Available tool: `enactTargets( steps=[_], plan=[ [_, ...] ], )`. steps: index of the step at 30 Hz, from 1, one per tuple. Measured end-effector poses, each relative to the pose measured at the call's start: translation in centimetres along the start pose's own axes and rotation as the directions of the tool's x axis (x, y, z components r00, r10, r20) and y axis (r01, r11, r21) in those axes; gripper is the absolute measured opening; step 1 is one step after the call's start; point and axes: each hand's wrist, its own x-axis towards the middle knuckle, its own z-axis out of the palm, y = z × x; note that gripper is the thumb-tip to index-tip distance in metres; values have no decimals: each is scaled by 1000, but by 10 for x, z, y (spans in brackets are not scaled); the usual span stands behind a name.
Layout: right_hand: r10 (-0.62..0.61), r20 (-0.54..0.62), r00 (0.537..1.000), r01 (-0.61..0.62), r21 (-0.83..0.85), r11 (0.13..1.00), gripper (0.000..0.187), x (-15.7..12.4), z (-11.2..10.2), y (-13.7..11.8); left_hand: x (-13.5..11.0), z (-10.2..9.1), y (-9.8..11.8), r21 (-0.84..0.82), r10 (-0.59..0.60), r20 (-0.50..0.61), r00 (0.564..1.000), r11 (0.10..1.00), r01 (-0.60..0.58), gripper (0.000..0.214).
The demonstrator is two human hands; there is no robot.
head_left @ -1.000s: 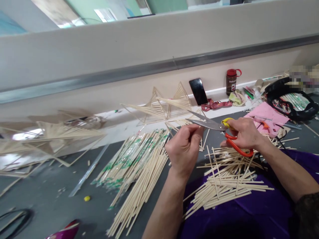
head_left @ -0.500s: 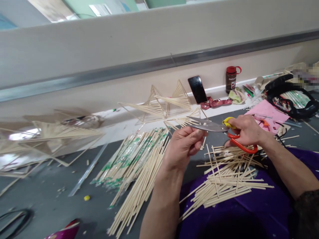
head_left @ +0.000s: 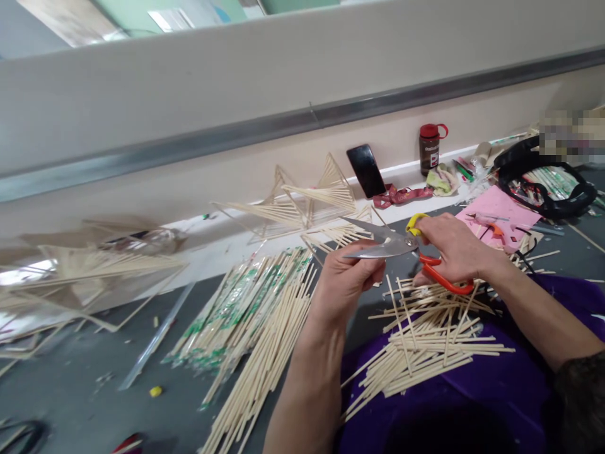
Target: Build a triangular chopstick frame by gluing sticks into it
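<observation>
In my right hand (head_left: 456, 249) is a pair of scissors (head_left: 385, 247) with one yellow and one red handle. Its blades are spread, pointing left towards my left hand (head_left: 347, 277). That hand is closed in a pinch, and a small pale stick end (head_left: 386, 240) shows between the blades just past its fingertips. The rest of that stick is hidden by the fingers and the lower blade. Below the hands, a loose heap of thin wooden sticks (head_left: 425, 359) lies on purple cloth (head_left: 515, 391) over my lap.
Left of my left arm lie a row of bare wooden sticks (head_left: 265, 366) and plastic-wrapped chopsticks (head_left: 241, 302). Stick frameworks (head_left: 326, 195) stand by the wall, near a phone (head_left: 366, 170) and a red-capped bottle (head_left: 429, 151). Pink paper (head_left: 477, 211) and a black ring-shaped object (head_left: 505, 180) are at right.
The scissor blades have spread wider apart, and my right hand's grip has widened with the handles. My left hand stays pinched. The view has shifted slightly.
</observation>
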Motion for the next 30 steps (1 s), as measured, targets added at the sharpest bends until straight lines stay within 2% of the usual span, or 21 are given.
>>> enactTargets(
  steps=[5, 9, 20, 22, 24, 28, 30],
  plan=[
    [-1, 21, 1000, 0, 63, 998, 61, 1, 4, 2, 0, -1, 0, 111, 73, -37, 997, 991, -69, 27],
    [61, 70, 996, -65, 53, 996, 57, 1, 4, 0, -1, 2, 3, 194, 74, -56, 996, 979, -62, 38],
    [81, 76, 994, -83, 15, 996, 54, 0, 6, 3, 0, 5, 3, 134, -5, -77, 997, 991, 16, 33],
    [104, 86, 991, -106, 14, 994, 54, 1, 6, 2, 0, 7, 2, 178, 48, -121, 992, 984, -26, 27],
    [139, 84, 987, -141, 12, 990, 54, 2, 6, 1, -2, 9, 1, 284, 156, -187, 970, 954, -99, 19],
    [189, 83, 979, -191, 24, 981, 51, 2, 8, -1, -5, 13, -2, 574, 447, -250, 859, 783, -240, 10],
    [178, 89, 980, -181, 37, 983, 51, 1, 8, -2, -6, 12, -4, 611, 492, -230, 840, 744, -269, 11]
  ],
)
